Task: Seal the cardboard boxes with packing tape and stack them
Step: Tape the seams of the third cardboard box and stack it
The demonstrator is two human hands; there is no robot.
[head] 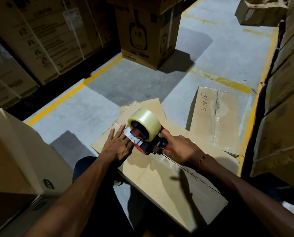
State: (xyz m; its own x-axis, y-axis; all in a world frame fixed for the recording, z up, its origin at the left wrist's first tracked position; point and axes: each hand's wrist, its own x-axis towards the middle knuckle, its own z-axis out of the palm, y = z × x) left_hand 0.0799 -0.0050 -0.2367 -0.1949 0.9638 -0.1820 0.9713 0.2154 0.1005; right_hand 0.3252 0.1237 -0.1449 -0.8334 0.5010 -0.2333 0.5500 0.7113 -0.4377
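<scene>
Two bare forearms are being extended from the bottom edge toward a cardboard box lying on the grey floor directly in front of the person.

Listed left to right:

- Plain carton — being kept at the near left, untouched.
- Left hand — being laid flat on the box top, fingers straight and together, pressing down what appears to be the free end of the tape beside the dispenser's mouth. Nothing is being gripped.
- Tape dispenser — red and black, carrying a roll of clear tape; being held against the box top, just right of the left hand.
- Right hand — being wrapped around the dispenser's handle, fingers curled tight; a thin bracelet is being worn at the wrist.
- Flattened cardboard sheet — handwritten marking, lying on the floor beyond the box, to the right.
- Stacked cartons — being stored along the right edge; a printed carton is standing farther back.

Judged step: a strip is being started along the box's seam.

Risks: the tape end may lift if the left hand's pressure is eased before the pull — the strip would then wrinkle or fold onto itself. A run drifting off the seam would be leaving the flaps unsealed. Fingertips lying this near the dispenser's blade may be nicked.
</scene>
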